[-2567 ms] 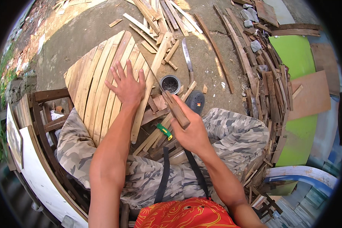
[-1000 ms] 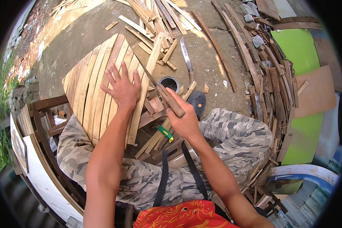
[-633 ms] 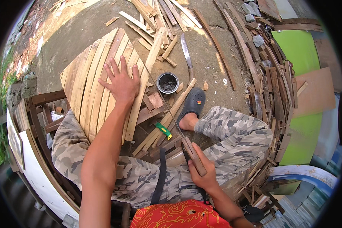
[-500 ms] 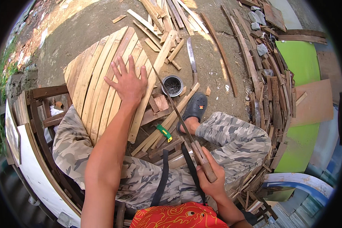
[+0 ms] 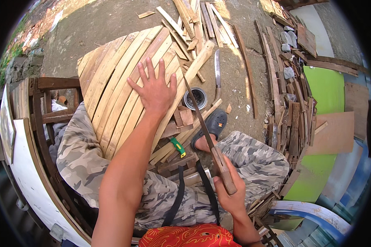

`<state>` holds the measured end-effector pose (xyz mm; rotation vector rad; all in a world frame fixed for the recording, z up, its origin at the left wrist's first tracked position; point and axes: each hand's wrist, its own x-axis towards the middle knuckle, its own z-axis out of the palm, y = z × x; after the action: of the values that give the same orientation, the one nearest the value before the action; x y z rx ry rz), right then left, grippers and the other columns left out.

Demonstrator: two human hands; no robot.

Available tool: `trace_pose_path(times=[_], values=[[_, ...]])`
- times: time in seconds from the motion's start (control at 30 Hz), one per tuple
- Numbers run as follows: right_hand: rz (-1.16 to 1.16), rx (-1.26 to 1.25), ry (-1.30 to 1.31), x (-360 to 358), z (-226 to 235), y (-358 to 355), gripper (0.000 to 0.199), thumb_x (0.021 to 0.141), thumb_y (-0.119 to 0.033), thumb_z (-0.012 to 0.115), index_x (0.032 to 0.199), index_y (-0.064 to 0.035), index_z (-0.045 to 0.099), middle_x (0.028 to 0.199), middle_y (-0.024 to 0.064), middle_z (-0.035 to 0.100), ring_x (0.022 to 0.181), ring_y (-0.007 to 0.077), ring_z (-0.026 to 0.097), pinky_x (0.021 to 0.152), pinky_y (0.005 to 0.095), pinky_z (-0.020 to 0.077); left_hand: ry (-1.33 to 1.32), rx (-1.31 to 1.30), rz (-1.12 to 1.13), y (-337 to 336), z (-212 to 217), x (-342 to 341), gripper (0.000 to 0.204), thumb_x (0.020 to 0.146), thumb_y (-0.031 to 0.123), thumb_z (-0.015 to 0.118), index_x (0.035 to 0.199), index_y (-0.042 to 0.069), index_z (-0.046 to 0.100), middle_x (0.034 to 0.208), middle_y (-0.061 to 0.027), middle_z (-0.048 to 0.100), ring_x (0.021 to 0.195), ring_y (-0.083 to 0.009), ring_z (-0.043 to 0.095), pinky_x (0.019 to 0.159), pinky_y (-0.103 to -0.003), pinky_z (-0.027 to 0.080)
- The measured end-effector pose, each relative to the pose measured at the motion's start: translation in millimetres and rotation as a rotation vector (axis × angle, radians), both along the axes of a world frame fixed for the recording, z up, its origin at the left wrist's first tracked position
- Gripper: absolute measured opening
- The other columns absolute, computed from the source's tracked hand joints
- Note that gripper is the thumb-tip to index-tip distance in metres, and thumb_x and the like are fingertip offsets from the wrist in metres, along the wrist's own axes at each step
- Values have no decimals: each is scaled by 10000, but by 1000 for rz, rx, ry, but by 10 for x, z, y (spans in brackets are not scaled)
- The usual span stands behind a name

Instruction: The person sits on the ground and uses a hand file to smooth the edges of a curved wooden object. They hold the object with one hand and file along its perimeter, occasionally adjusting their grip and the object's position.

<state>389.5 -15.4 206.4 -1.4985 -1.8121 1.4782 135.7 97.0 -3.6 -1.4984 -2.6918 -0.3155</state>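
Note:
A panel of pale wooden slats lies tilted across my left thigh, with narrow gaps between some strips. My left hand presses flat on it near the right side, fingers spread. My right hand is wrapped round the wooden handle of a handsaw. Its long dark blade slants up and left, the far end at the outermost right slat, which sticks out past its neighbours. Whether the teeth bite into the wood I cannot tell.
Beyond the blade stand a tin of nails and a machete on the ground. A green-and-yellow handle lies among wood offcuts between my legs. Loose slats pile up ahead; stacked old timber lines the right.
The view has turned slightly, so the panel and my left hand appear further right. My left hand keeps its place on the slats; the saw holds nearly the same slant.

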Motion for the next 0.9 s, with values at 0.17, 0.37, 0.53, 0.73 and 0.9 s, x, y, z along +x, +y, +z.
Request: trace_pose_path(times=[0.17, 0.37, 0.53, 0.73, 0.9], values=[[-61, -118, -15, -211, -101, 397, 554, 913, 28, 607, 1456, 54, 506, 1350, 237, 652, 1284, 304, 630, 1081, 355, 457, -12, -36, -2, -17, 69, 11, 648, 1027, 532, 440, 1599, 230, 403, 1690, -139, 280, 1571, -388, 192, 1157, -779, 34], [-134, -372, 26, -1358, -1274, 1770, 580, 830, -88, 596, 1397, 33, 568, 1121, 315, 693, 1063, 476, 654, 962, 423, 513, -37, -61, 4, 7, 120, -10, 644, 1039, 536, 414, 1608, 237, 385, 1704, -125, 254, 1582, -377, 159, 1161, -776, 19], [-103, -134, 19, -584, -558, 746, 568, 908, -25, 586, 1467, 40, 506, 1275, 257, 678, 1196, 296, 659, 1031, 348, 475, -36, -68, -7, -12, 72, -10, 652, 1039, 534, 417, 1612, 226, 373, 1704, -137, 246, 1580, -385, 157, 1149, -789, 12], [-75, -238, -82, 212, 437, 19, 577, 914, 62, 601, 1477, 81, 475, 1348, 223, 664, 1286, 241, 629, 1072, 343, 463, -11, -48, -1, -27, 31, 28, 650, 1015, 541, 446, 1592, 241, 417, 1692, -126, 285, 1571, -372, 199, 1150, -789, 4], [-34, -17, -52, -887, -803, 1212, 568, 853, -116, 622, 1389, 62, 564, 1184, 343, 670, 1140, 471, 648, 997, 421, 511, 13, -41, 0, 27, 38, -6, 652, 1020, 542, 439, 1593, 231, 416, 1691, -134, 286, 1570, -378, 203, 1148, -787, 18]])
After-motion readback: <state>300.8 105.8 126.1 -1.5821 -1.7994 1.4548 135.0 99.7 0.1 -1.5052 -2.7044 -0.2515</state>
